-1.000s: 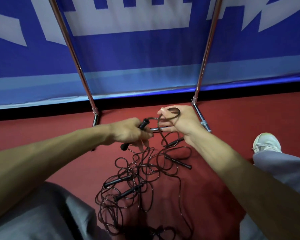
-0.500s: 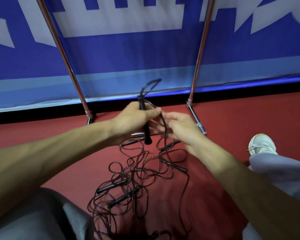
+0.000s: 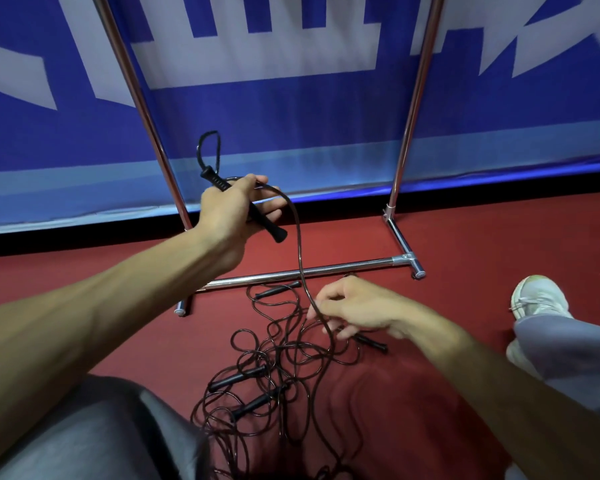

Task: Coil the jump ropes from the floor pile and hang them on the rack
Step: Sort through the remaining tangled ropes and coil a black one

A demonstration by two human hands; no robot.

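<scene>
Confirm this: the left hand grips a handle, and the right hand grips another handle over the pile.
Wrong on the right hand: it pinches the rope itself over the pile, not a handle. The left hand does grip a handle. The head view shows it.

A blue banner with large white lettering fills the back of the view; a black strip runs along its foot, meeting the red floor. At the right a white shoe rests on that floor, partly covered by a grey trouser leg; another grey-clad knee sits at lower left.
</scene>
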